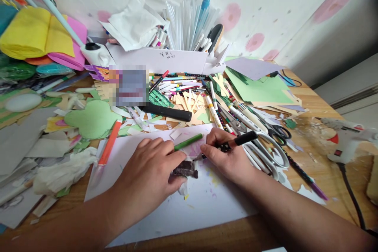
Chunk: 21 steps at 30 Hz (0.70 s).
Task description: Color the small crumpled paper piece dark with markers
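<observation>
My left hand (155, 165) pins a small piece coloured dark brown-black (186, 168) between thumb and fingers; what it is made of I cannot make out. In my right hand (226, 157) is a black marker (245, 138), its tip end close to the right edge of the dark piece. Both hands rest over a white sheet of paper (144, 220) with pink and yellow colour marks. A green marker (189, 141) lies just beyond my left fingers. To the left, an orange marker (110, 143) lies across the sheet's edge.
White-handled scissors (267, 155) lie beside my right wrist, with black-handled scissors (279, 134) behind. At the right stands a hot glue gun (344, 138) with a cord. Paper scraps and markers crowd the back, before a white box (189, 61). Crumpled tissue (63, 171) lies left.
</observation>
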Tool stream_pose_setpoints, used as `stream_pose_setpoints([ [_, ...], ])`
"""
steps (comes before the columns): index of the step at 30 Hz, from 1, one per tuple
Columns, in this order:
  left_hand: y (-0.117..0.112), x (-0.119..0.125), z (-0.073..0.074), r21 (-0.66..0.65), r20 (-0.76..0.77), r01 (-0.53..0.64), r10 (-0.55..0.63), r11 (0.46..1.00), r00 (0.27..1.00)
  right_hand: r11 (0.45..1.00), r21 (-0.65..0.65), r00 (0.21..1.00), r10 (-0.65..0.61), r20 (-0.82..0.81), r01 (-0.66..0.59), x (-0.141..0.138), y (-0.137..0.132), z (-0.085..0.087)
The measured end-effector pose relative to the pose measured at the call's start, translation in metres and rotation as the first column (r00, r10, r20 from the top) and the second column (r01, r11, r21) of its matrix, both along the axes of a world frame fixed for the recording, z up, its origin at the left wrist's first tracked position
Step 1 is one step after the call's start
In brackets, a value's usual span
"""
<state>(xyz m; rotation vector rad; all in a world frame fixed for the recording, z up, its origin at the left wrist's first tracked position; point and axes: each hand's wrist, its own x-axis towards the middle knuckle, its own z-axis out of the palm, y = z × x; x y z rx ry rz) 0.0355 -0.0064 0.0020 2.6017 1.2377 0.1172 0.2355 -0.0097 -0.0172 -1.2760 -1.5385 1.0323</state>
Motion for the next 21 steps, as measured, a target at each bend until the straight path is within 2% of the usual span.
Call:
stream_pose_setpoints([
  [4, -0.0001, -0.0004, -0.0007, -0.008, -0.003, 0.006, -0.007, 1.0, 1.0, 0.999, -0.028, 1.0, 0.028, 0.009, -0.028, 0.001, 0.0, 0.0019],
  [8, 0.001, 0.0002, -0.001, -0.02, -0.009, 0.009, -0.009, 1.0, 1.0, 1.0, -0.02, 0.999, 0.004, 0.035, -0.004, 0.0019, 0.0001, 0.0023],
  [11, 0.0016, 0.0008, -0.0001, -0.025, -0.019, 0.007, -0.008, 1.0, 1.0, 0.998, -0.024, 0.998, 0.055, 0.035, -0.054, 0.0017, -0.0001, 0.003],
  [18, 0.0005, 0.0009, 0.0014, -0.028, -0.018, 0.008, -0.009, 1.0, 1.0, 0.996, -0.044, 0.997, 0.073, 0.029, -0.072, 0.0022, -0.0001, 0.0038],
  [21, -0.0003, 0.0003, 0.0004, -0.016, -0.009, 0.01, -0.01, 1.0, 1.0, 0.998, -0.057, 0.999, 0.041, 0.006, -0.041, 0.0031, 0.0, 0.0028],
])
